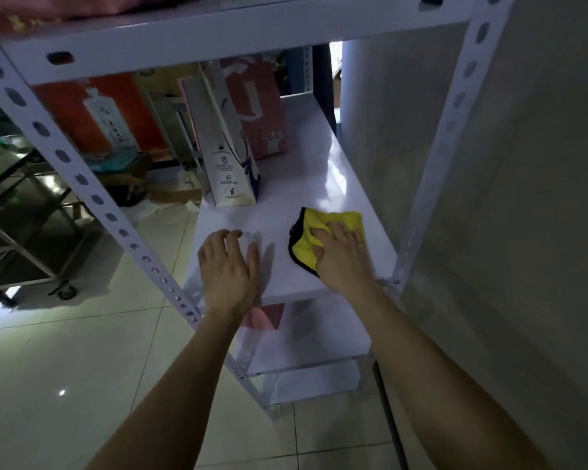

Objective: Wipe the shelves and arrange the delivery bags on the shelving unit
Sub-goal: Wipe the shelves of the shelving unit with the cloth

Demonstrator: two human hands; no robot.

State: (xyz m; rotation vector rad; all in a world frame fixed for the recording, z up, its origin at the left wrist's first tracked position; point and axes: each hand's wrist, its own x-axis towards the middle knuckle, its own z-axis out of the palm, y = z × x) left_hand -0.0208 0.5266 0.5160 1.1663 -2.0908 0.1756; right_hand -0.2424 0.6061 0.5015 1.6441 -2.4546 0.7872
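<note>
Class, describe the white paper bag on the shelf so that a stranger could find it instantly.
Start at the white metal shelving unit and find the shelf where the right hand presses a yellow cloth. The white paper bag stands upright just beyond. Unlike the pink bag behind it, it carries small black printed symbols.

The white shelf carries a cream paper bag upright, a pink bag behind it, and a yellow cloth near its front edge.
</note>
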